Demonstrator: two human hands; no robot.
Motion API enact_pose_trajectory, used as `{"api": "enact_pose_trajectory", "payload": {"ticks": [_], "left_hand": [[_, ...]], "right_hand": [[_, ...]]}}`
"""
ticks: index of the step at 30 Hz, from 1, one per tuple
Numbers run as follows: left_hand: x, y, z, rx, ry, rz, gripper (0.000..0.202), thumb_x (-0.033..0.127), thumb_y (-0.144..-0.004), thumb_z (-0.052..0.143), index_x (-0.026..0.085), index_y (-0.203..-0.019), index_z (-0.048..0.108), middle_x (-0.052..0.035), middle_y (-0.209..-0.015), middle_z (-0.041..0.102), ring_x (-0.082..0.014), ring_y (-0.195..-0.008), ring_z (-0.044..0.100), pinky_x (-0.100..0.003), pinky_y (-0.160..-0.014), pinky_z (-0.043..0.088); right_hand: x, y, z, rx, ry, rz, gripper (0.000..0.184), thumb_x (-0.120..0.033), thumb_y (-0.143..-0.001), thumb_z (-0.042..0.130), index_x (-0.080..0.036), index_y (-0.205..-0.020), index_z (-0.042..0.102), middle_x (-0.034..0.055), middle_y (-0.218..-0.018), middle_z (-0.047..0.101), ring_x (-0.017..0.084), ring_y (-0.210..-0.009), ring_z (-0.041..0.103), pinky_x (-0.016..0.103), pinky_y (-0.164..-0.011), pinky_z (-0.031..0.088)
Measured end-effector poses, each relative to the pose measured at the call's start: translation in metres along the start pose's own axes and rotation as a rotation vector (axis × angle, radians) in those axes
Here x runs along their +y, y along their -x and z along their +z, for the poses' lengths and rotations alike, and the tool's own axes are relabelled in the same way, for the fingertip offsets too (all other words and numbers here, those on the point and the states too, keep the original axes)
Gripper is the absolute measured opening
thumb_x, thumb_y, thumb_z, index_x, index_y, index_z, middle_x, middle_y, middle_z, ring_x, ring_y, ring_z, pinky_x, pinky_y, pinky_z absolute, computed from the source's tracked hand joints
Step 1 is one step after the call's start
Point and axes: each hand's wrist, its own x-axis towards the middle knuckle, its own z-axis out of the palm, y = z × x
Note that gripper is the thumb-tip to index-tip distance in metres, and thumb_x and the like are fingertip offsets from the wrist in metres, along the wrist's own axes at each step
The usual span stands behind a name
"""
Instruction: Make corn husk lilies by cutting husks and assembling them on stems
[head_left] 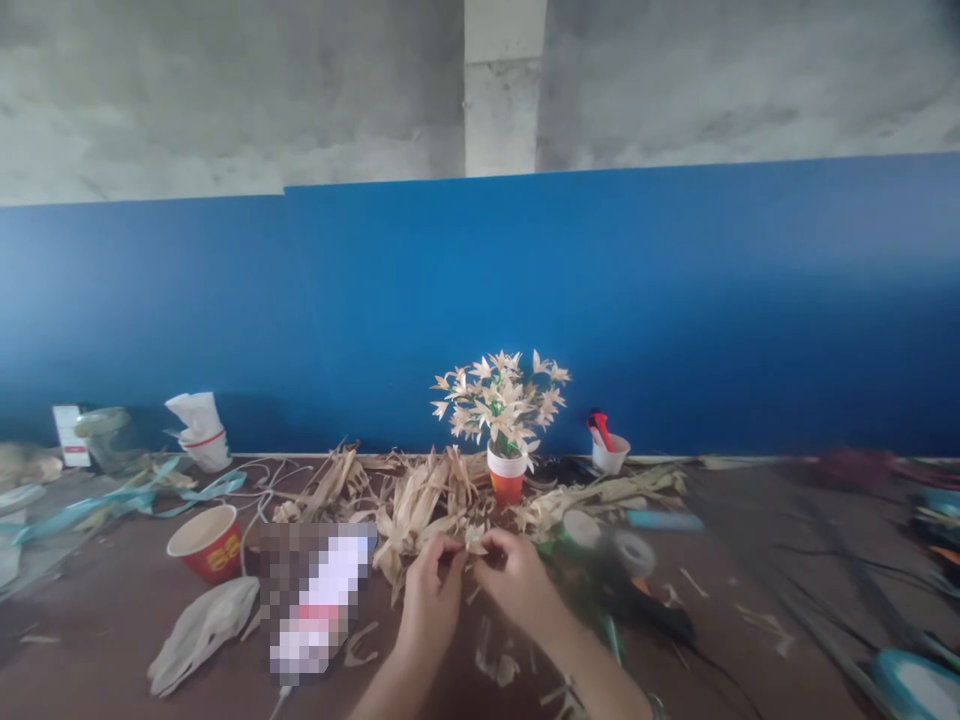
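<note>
My left hand and my right hand meet at the middle of the brown table. Both have their fingers pinched together on a small pale piece of dried husk held between them. Just beyond my hands lies a heap of dried corn husks. Behind the heap stands a red and white paper cup holding a bunch of cream husk flowers.
A red paper cup and a crumpled pale bag lie to the left. A white cup with a red tool stands by the blue wall. Tape rolls, cables and scraps lie blurred on the right. Blue ribbons trail at far left.
</note>
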Motion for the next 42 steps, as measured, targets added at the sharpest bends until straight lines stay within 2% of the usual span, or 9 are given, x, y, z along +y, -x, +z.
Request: {"api": "enact_pose_trajectory", "payload": {"ticks": [6, 11, 18, 22, 24, 28, 32, 36, 42], "left_hand": [[0.001, 0.004, 0.008, 0.109, 0.036, -0.020, 0.010, 0.029, -0.072, 0.062, 0.021, -0.067, 0.064, -0.0049, -0.066, 0.063, -0.0230, -0.067, 0.057, -0.031, -0.067, 0.041], [-0.005, 0.009, 0.015, 0.159, -0.009, -0.019, 0.008, 0.026, -0.072, 0.059, 0.021, -0.069, 0.064, -0.0058, -0.069, 0.064, -0.0240, -0.070, 0.058, -0.033, -0.070, 0.042], [-0.004, 0.000, 0.009, 0.304, 0.060, -0.088, 0.017, 0.035, -0.066, 0.069, 0.020, -0.064, 0.062, -0.0017, -0.061, 0.061, -0.0198, -0.063, 0.054, -0.029, -0.064, 0.041], [-0.007, -0.006, 0.012, 0.182, 0.423, -0.310, 0.030, 0.043, -0.060, 0.075, 0.017, -0.067, 0.062, 0.0019, -0.058, 0.059, -0.0139, -0.055, 0.052, -0.024, -0.056, 0.040], [-0.007, -0.006, 0.014, 0.128, 0.549, -0.396, 0.031, 0.041, -0.058, 0.077, 0.016, -0.066, 0.061, 0.0027, -0.058, 0.059, -0.0120, -0.054, 0.052, -0.022, -0.054, 0.040], [-0.004, -0.004, 0.013, 0.107, 0.652, -0.473, 0.033, 0.037, -0.052, 0.082, 0.015, -0.065, 0.061, 0.0039, -0.054, 0.059, -0.0097, -0.051, 0.051, -0.019, -0.052, 0.038], [0.000, -0.005, 0.010, 0.028, 0.666, -0.535, 0.032, 0.036, -0.051, 0.082, 0.015, -0.060, 0.060, 0.0026, -0.052, 0.059, -0.0091, -0.048, 0.050, -0.020, -0.050, 0.038], [-0.003, -0.006, 0.009, -0.023, 0.640, -0.550, 0.029, 0.033, -0.051, 0.082, 0.014, -0.056, 0.060, 0.0000, -0.054, 0.060, -0.0093, -0.049, 0.051, -0.021, -0.050, 0.039], [-0.009, -0.004, 0.012, -0.105, 0.613, -0.531, 0.025, 0.029, -0.057, 0.079, 0.015, -0.058, 0.059, 0.0027, -0.050, 0.055, -0.0081, -0.046, 0.049, -0.020, -0.048, 0.036]], "right_hand": [[0.002, 0.004, 0.011, 0.184, 0.184, -0.009, 0.005, -0.020, -0.068, 0.056, -0.019, -0.064, 0.060, 0.0034, -0.063, 0.065, 0.019, -0.062, 0.058, 0.026, -0.057, 0.039], [0.002, 0.009, 0.016, 0.226, 0.284, 0.050, 0.003, -0.024, -0.068, 0.059, -0.021, -0.066, 0.059, 0.0045, -0.066, 0.067, 0.021, -0.063, 0.061, 0.027, -0.059, 0.038], [0.016, -0.004, -0.006, 0.319, 0.300, 0.100, 0.008, -0.020, -0.069, 0.055, -0.021, -0.061, 0.056, 0.0025, -0.061, 0.062, 0.019, -0.061, 0.058, 0.028, -0.059, 0.038], [0.014, -0.011, -0.005, 0.068, -0.135, 0.105, 0.013, -0.026, -0.071, 0.057, -0.018, -0.078, 0.064, 0.0028, -0.072, 0.067, 0.019, -0.069, 0.061, 0.027, -0.064, 0.045], [0.010, -0.010, 0.001, -0.015, -0.224, 0.140, 0.017, -0.030, -0.071, 0.059, -0.016, -0.080, 0.065, 0.0029, -0.073, 0.068, 0.019, -0.069, 0.061, 0.027, -0.063, 0.046], [0.007, -0.005, 0.006, 0.055, -0.146, 0.074, 0.015, -0.029, -0.074, 0.056, -0.016, -0.069, 0.062, 0.0011, -0.064, 0.063, 0.016, -0.060, 0.056, 0.025, -0.057, 0.043], [0.005, -0.007, -0.006, 0.094, -0.077, -0.053, 0.015, -0.028, -0.079, 0.052, -0.017, -0.072, 0.060, 0.0013, -0.068, 0.061, 0.016, -0.063, 0.055, 0.025, -0.059, 0.042], [0.001, -0.009, -0.017, 0.063, -0.039, -0.176, 0.014, -0.024, -0.081, 0.050, -0.019, -0.073, 0.060, 0.0017, -0.072, 0.062, 0.017, -0.071, 0.057, 0.026, -0.065, 0.043], [-0.001, -0.007, -0.019, -0.006, 0.070, -0.188, 0.009, -0.015, -0.077, 0.052, -0.019, -0.074, 0.059, 0.0011, -0.073, 0.062, 0.016, -0.070, 0.057, 0.025, -0.066, 0.042]]}}
